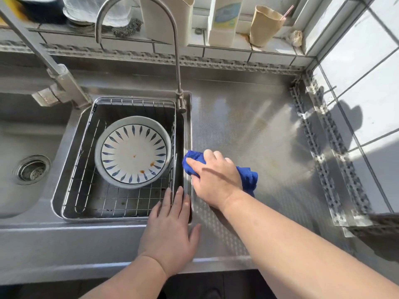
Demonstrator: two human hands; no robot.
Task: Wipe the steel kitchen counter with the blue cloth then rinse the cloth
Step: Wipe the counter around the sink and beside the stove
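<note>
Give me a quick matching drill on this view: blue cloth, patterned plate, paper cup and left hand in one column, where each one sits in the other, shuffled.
Column 1:
1. blue cloth
2. patterned plate
3. paper cup
4. left hand

Column 2:
A. on the tiled ledge behind the counter
B. flat on the front rim of the sink
C. under the right hand on the steel counter
D. in the wire basket in the sink

Pairs: 1-C, 2-D, 3-A, 4-B
</note>
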